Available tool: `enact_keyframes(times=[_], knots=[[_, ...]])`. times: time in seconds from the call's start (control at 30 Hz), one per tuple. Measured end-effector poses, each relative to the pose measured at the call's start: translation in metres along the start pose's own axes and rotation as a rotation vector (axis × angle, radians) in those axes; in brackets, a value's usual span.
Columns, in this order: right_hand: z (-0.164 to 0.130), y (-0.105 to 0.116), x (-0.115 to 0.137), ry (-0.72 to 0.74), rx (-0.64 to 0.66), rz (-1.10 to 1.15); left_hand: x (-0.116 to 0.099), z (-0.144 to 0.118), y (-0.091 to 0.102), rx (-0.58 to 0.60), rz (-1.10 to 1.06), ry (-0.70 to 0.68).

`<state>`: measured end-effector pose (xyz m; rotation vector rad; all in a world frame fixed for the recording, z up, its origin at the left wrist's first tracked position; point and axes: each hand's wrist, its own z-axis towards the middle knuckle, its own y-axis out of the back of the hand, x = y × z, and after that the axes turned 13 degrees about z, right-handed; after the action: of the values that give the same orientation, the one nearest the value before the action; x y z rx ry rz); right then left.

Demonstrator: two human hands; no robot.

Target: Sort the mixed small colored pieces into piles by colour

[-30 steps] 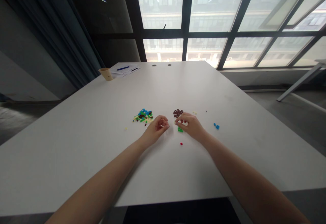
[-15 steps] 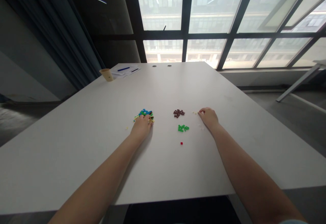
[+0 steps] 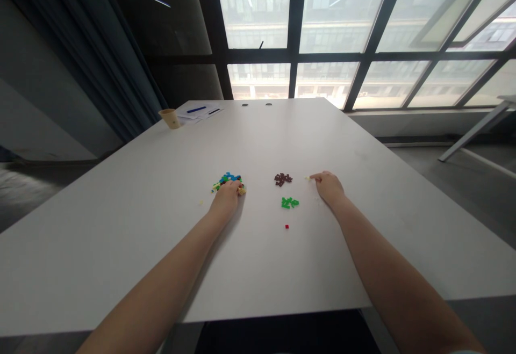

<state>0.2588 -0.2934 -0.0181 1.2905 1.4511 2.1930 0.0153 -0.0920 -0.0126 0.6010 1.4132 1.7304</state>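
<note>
My left hand (image 3: 228,195) rests at the near right side of a mixed pile of small plastic building pieces (image 3: 228,177), in blue, green, yellow and other colours. Its fingers are curled together over pieces at the edge; what they pinch is hidden. On the right, my right hand (image 3: 330,187) stretches its index finger to a few pale yellow pieces (image 3: 308,178), with nothing visible in its grip. Between the hands lie a cluster of dark brown pieces (image 3: 283,179), a cluster of green pieces (image 3: 289,202) and one red piece (image 3: 287,226).
Faint clear pieces (image 3: 317,200) lie under my right wrist. One pale piece (image 3: 200,202) sits left of the pile. Farther back on the white table (image 3: 290,139) stand a paper cup (image 3: 171,119) and papers (image 3: 197,113) with a blue pen (image 3: 196,109).
My right index finger has straightened out from a pinch and reaches left to the pale yellow pieces. My left fingers have shifted slightly and curl more closely at the pile's right edge.
</note>
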Motion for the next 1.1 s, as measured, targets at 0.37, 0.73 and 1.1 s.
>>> enact_keyframes(times=[0.37, 0.73, 1.1], knots=[[-0.004, 0.002, 0.004, 0.079, -0.134, 0.121, 0.006, -0.001, -0.006, -0.078, -0.053, -0.023], [-0.020, -0.001, 0.038, 0.313, -0.089, 0.350, -0.020, -0.002, 0.003, -0.238, -0.438, -0.123], [-0.056, -0.024, 0.089, 0.610, 0.087, 0.625, -0.047, -0.017, 0.018, -0.265, -0.408, -0.510]])
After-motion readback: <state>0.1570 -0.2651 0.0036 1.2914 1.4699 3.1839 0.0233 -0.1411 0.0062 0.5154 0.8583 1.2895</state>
